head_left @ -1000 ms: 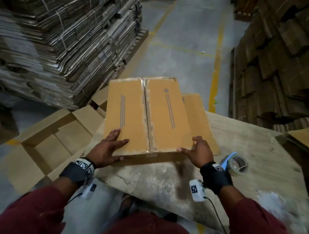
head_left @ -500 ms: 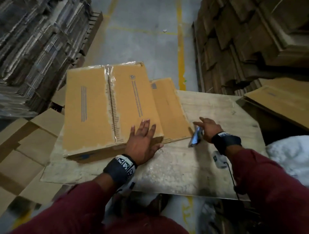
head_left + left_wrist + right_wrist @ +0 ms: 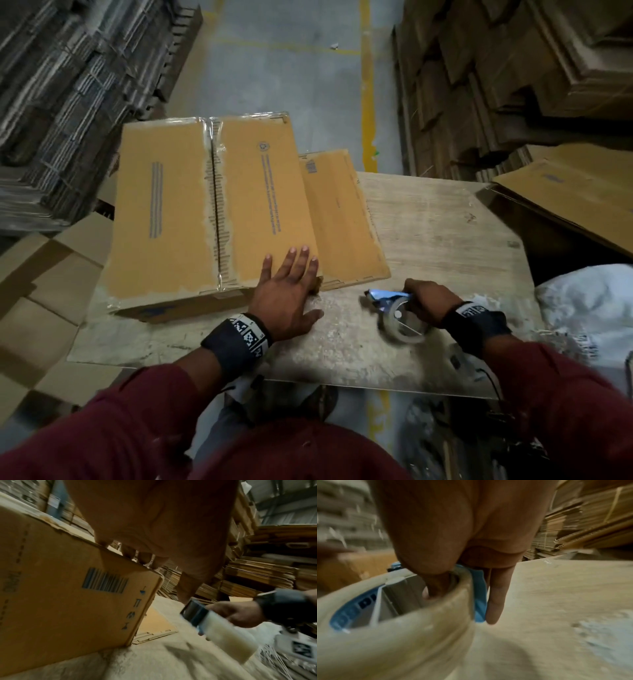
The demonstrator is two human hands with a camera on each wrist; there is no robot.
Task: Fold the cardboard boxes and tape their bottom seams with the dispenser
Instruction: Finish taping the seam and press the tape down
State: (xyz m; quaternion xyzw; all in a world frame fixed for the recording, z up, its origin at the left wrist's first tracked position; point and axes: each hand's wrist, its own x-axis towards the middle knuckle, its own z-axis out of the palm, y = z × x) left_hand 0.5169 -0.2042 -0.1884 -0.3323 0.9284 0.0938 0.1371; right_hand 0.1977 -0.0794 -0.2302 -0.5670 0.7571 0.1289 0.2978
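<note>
Cardboard box [image 3: 212, 212] sits folded on the wooden table [image 3: 445, 240], clear tape along its seam; left hand [image 3: 284, 291] presses flat on its near right corner; right hand [image 3: 428, 301] grips the tape dispenser [image 3: 397, 315] just beside it

Matt cardboard box [image 3: 212, 209], glossy seam tape [image 3: 213, 144]; scuffed wooden table [image 3: 428, 240]; blue plastic dispenser [image 3: 394, 308].

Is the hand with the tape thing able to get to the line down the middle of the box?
Probably yes. The right hand grips the tape dispenser beside the box. The seam on top lies uncovered; the left hand rests flat at the box's near right corner, off the seam.
</note>
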